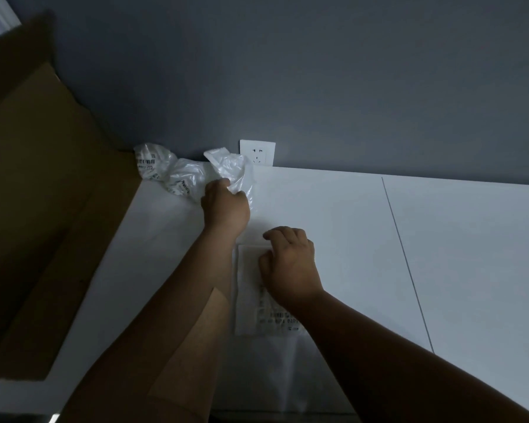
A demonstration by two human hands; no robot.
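Scene: dim head-camera view of a person's two bare arms reaching over a white tabletop (pixel 348 215) set against a grey wall
Left hand: the left hand (pixel 226 206) is stretched towards the back of the tabletop, its grip closed on a crumpled clear wrapper (pixel 231 169)
Wrapper's place: at the wall edge, just below a white wall socket (pixel 257 151) and touching a second crumpled wrapper (pixel 156 166) with black print
Right hand: the right hand (pixel 289 264) lies nearer the person, fingers bent over the top end of a flat packet (pixel 247 303); whether this grip pinches the packet or only presses it cannot be told
Packet's place: flat on the tabletop between the forearms, printed label facing up, partly covered by the right wrist
Left side: a large brown cardboard box (pixel 34 184) stands open beside the tabletop
Step in hand: probably putting an emptied wrapper with the discarded one while the other hand steadies the next packet
Next move: likely the left hand lets go of the wrapper and comes back to the packet, so both hands can open its film without tearing the contents
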